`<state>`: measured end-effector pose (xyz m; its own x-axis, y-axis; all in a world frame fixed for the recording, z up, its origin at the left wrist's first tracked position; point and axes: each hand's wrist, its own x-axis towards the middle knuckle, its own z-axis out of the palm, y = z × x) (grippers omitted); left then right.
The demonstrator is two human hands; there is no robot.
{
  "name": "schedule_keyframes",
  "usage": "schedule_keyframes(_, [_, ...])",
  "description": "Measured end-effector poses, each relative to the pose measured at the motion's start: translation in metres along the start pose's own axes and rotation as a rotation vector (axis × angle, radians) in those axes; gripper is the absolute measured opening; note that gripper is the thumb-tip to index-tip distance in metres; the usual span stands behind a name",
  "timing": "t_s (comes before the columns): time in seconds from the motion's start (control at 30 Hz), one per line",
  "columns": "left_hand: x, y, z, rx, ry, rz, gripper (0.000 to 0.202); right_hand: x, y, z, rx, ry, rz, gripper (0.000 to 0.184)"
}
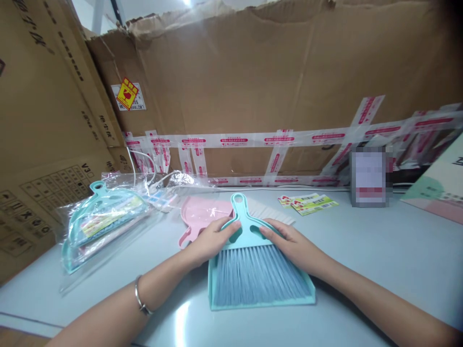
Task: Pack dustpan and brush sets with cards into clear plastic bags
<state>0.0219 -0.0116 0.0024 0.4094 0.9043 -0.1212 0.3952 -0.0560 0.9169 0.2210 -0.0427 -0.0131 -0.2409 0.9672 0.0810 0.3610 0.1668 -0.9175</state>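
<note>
A turquoise hand brush (260, 274) with blue-grey bristles lies nested in a matching turquoise dustpan (260, 306), bristles towards me. My left hand (213, 238) grips the left shoulder of the pair, its thumb on top by an oval hole. On the opposite shoulder my right hand (289, 241) is closed in the same way, fingers partly hidden behind. Behind my left hand lies a pink dustpan (206, 212). White bristles (271, 212) of another brush show behind the turquoise handle, the rest of it covered.
Clear plastic bags (108, 221) at the left hold another turquoise dustpan set. Several printed cards (314, 204) lie at the back right, near a blurred upright display (369, 178). Large taped cardboard boxes (231, 82) wall off the table's back and left. White cables (144, 159) run behind.
</note>
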Motion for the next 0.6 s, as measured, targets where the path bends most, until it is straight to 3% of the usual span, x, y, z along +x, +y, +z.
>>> schedule_keyframes(0.27, [0.0029,-0.0023,-0.0034,0.143,-0.086,0.129,0.044,-0.0065,-0.0059,0.0025,0.159,-0.044,0.2,0.06])
schedule_keyframes(0.6, [0.0051,-0.0065,-0.005,0.203,-0.078,0.076,0.041,-0.0073,-0.0061,0.0094,-0.016,-0.087,0.121,0.065])
